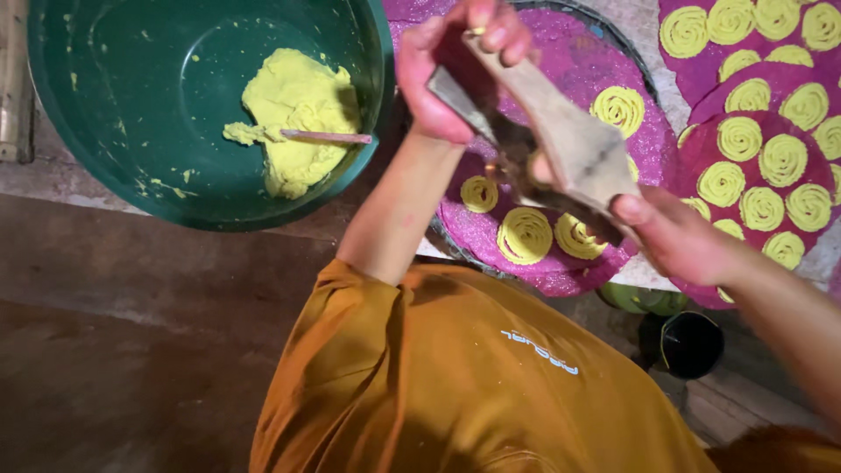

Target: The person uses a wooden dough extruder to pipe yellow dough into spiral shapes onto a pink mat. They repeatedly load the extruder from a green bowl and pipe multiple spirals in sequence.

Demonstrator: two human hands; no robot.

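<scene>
The wooden dough press point(561, 140), gripped by the left hand point(455, 61) at its top and the right hand point(679, 236) at its lower end, hangs over the round purple mat point(561, 254); a steady, level squeeze should coil evenly.

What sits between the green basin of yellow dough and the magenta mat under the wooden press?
In the head view, the forearm and hand gripping the wooden press cross that gap between the green basin and the magenta mat.
</scene>
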